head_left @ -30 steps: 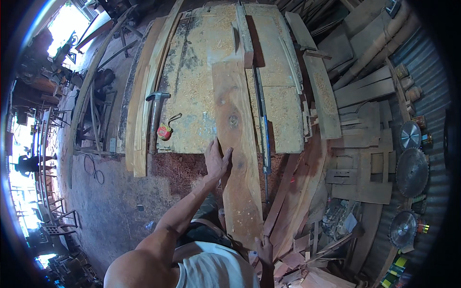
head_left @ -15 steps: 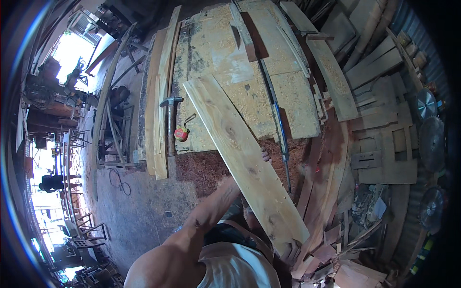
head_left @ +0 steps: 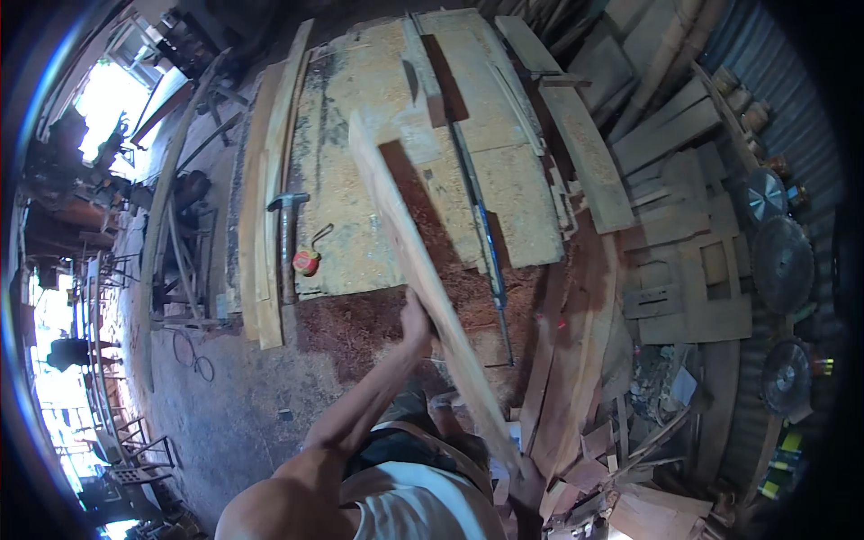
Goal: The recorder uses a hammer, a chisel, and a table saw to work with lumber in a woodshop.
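A long pale wooden plank (head_left: 421, 265) is held up on its edge, slanting from over the workbench (head_left: 346, 216) down towards my body. My left hand (head_left: 417, 322) grips it near the middle, its palm against the left face; the fingertips are hidden. At the plank's near end, my right hand (head_left: 527, 486) is closed round it, partly in shadow. Left of the plank, a hammer (head_left: 286, 236) lies along the bench edge. Close to it rests a red tape measure (head_left: 306, 261) with a dark strap.
A thin metal bar with a blue part (head_left: 491, 247) crosses the bench right of the plank. Long boards (head_left: 272, 198) line the left side, and another board (head_left: 589, 153) lies right. Circular saw blades (head_left: 781, 261) hang on the right wall. Wood offcuts (head_left: 661, 513) are piled at lower right.
The plank has turned from showing its broad face to standing on its edge. My left hand has come into view on its left side. The whole view has shifted slightly.
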A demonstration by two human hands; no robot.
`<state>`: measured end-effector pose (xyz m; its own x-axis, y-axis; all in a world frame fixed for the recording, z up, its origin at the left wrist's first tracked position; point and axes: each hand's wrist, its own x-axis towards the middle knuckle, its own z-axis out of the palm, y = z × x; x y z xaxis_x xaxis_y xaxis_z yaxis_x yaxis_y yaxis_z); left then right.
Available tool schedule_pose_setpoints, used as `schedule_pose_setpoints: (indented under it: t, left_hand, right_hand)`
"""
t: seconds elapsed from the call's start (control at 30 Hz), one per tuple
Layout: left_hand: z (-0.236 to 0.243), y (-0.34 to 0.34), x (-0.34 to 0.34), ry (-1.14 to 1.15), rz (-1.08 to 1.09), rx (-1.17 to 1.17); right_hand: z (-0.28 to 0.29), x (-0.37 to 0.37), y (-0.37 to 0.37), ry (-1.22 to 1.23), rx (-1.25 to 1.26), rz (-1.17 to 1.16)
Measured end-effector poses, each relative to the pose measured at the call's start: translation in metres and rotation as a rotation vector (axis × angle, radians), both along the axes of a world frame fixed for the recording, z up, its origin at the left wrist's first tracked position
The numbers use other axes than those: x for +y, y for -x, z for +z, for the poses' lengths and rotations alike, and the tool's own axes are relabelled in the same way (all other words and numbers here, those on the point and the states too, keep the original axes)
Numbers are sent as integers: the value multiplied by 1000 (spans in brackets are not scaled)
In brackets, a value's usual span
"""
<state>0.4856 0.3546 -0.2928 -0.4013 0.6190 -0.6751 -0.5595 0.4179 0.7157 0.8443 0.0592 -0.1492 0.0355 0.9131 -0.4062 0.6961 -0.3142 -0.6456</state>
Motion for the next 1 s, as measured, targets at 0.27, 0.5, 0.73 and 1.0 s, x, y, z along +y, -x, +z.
schedule_pose_setpoints:
  t: [0.27, 0.5, 0.73, 1.0]
  left_hand:
    - [59, 28, -5, 63, -645, 1358]
    - [21, 42, 42, 20, -535, 1356]
    - [25, 57, 76, -33, -537, 1360]
    - [30, 72, 104, -41, -518, 1368]
  right_hand:
    - [-68, 48, 19, 93, 364, -152]
    - [-69, 47, 53, 166, 335, -140]
    - [-75, 92, 61, 163, 302, -167]
    - [-85, 111, 72, 53, 242, -108]
